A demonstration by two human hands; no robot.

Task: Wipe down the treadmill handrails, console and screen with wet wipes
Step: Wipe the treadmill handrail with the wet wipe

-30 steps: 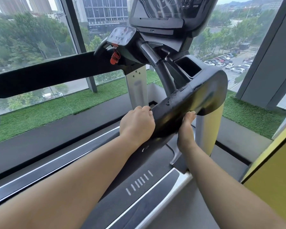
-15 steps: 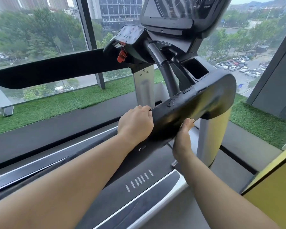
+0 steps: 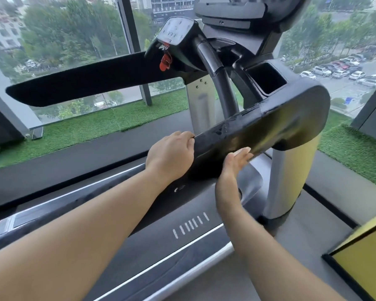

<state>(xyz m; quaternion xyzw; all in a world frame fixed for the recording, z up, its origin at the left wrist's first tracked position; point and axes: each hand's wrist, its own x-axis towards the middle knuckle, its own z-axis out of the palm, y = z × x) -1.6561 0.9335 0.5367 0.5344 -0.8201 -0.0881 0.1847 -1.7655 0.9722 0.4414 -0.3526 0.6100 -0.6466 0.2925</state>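
The black right handrail [image 3: 274, 124] of the treadmill runs from the console down toward me, its top wet and glossy. My left hand [image 3: 169, 155] grips its near end, fingers curled over the top edge. My right hand [image 3: 232, 170] lies against the rail's outer side with straight fingers. No wipe shows in either hand; anything under my left palm is hidden. The left handrail [image 3: 85, 83] stretches out to the left. The console [image 3: 232, 9] is cut off at the top, with a small control panel [image 3: 176, 31] below it.
A red safety clip [image 3: 165, 60] hangs under the panel. A cup holder [image 3: 266, 77] sits behind the right rail, above a silver upright [image 3: 291, 170]. The belt deck [image 3: 139, 235] lies under my arms. Windows and green turf [image 3: 96, 127] are behind, a yellow panel [image 3: 360, 263] at right.
My right hand came up from beneath the rail and its fingers straightened against the rail's side. My left hand kept its grip on the rail's end. The view tilted down slightly.
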